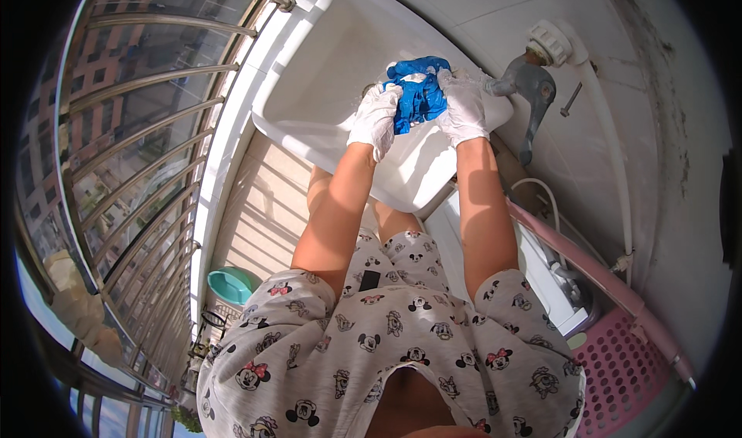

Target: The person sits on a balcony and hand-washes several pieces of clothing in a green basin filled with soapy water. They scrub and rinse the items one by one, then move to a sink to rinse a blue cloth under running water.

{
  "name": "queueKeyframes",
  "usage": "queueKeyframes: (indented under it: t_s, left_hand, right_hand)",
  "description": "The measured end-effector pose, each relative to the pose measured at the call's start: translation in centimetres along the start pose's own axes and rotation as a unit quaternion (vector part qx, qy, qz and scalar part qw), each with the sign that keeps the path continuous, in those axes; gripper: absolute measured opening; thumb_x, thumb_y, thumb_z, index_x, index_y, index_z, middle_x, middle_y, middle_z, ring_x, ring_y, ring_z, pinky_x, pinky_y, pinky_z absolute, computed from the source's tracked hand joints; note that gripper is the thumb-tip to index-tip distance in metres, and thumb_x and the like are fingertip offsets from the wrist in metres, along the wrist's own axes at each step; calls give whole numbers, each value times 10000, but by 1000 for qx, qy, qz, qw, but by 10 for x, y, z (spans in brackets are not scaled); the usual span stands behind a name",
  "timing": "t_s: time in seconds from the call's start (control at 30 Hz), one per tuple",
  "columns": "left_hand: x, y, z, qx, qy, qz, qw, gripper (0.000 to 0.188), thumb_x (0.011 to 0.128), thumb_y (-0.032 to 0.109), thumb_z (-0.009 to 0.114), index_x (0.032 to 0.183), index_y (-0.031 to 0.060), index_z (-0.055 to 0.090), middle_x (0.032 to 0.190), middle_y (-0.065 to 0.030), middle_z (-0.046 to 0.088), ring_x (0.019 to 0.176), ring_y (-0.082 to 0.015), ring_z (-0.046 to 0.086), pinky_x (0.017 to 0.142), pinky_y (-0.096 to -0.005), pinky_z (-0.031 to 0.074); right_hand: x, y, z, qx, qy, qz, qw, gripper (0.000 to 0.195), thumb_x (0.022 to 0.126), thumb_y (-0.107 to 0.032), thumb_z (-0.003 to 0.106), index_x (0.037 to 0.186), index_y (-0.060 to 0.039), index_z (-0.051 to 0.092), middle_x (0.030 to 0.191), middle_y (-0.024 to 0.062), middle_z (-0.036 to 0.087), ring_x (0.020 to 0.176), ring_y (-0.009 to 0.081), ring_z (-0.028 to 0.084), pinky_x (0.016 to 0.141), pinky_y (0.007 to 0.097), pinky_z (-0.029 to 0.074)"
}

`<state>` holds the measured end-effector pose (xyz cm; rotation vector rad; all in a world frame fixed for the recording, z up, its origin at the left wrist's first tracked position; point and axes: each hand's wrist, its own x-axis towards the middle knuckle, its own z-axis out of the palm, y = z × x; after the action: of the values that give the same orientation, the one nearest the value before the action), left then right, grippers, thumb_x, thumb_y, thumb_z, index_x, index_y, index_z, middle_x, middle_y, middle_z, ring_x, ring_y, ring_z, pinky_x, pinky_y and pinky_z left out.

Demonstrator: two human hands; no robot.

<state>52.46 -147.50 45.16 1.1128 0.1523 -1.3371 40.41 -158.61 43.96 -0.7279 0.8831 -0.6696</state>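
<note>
A wet blue cloth [418, 93] with white patches is bunched between my two hands, above a white sink basin [342, 38]. Both hands wear thin whitish gloves. My left hand [375, 116] grips the cloth's left edge, and my right hand [464, 104] grips its right edge. Clear water splashes around the cloth and beside my right hand, close to the outlet of a grey metal faucet [524, 84]. The faucet's lever points down. What lies under the cloth in the basin is mostly hidden.
Metal window bars [162, 78] run along the left. A teal plastic basin [231, 285] rests on the floor at lower left. On the right are a white hose [608, 130], a pink pole [603, 275], a pink perforated basket [623, 362] and a white appliance [550, 293].
</note>
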Motion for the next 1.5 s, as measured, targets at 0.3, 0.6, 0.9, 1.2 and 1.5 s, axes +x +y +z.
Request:
queueKeyframes:
  t_s: [0.3, 0.6, 0.9, 1.2, 1.5]
  left_hand:
    - [18, 1, 11, -46, -9, 43, 998, 113, 955, 154, 621, 864, 88, 631, 727, 30, 611, 589, -75, 574, 531, -215, 491]
    - [1, 48, -1, -26, -18, 25, 999, 120, 937, 162, 636, 914, 54, 587, 735, -54, 622, 500, -123, 558, 432, -211, 411]
    - [-10, 52, 5, -10, -75, 22, 997, 239, 918, 299, 707, 927, 84, 604, 697, -12, 576, 495, -95, 513, 418, -235, 358]
    - [1, 44, -9, 146, -3, -31, 989, 285, 883, 332, 744, 841, 92, 597, 616, -26, 592, 418, -88, 459, 383, -238, 359]
    - [27, 1, 19, -319, -98, -101, 937, 190, 981, 268, 613, 984, 78, 603, 845, -42, 615, 717, -144, 604, 641, -251, 536]
  right_hand:
    - [-27, -33, 43, -224, -59, -9, 973, 209, 910, -175, 710, 1056, -34, 663, 906, 12, 659, 712, 64, 565, 599, 198, 454]
    - [-19, -48, 12, -290, 12, -25, 956, 211, 932, -262, 674, 947, -52, 689, 762, -13, 627, 600, 51, 522, 523, 194, 397]
    - [-15, -40, 14, -36, 92, -26, 995, 184, 964, -243, 612, 943, -62, 640, 836, 36, 627, 712, 119, 587, 650, 260, 502]
    - [-12, -52, 14, -56, 59, -22, 996, 235, 997, -239, 594, 1050, -12, 631, 859, 32, 626, 752, 94, 592, 629, 212, 497]
    - [-29, -40, 46, -159, -79, -24, 984, 320, 890, -261, 743, 1090, -22, 671, 995, 28, 681, 880, 100, 627, 786, 241, 499]
